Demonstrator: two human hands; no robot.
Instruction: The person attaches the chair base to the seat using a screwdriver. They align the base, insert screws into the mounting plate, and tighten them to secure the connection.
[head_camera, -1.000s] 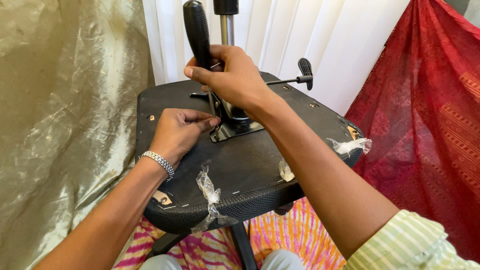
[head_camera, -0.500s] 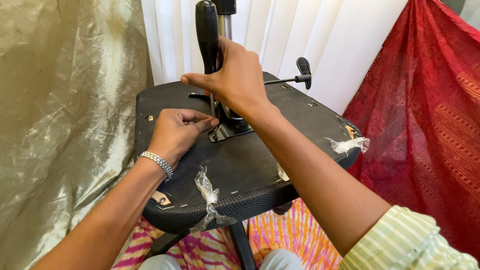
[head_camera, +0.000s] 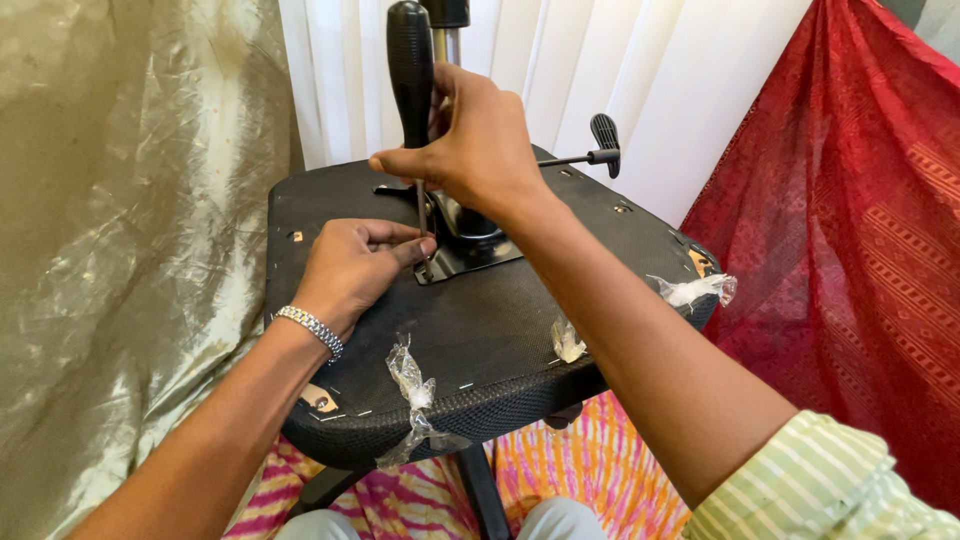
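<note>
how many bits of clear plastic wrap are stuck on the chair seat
3: one plastic scrap hangs over the near edge of the seat, one beside the right forearm, one at the right corner. More may hide behind the arms.

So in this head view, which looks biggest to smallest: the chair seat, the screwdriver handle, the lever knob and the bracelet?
1. Upturned black chair seat, by far the largest.
2. Black screwdriver handle, held in the right hand.
3. Silver bracelet and black lever knob look about alike; the knob sits farther away, so I won't rank them.
</note>
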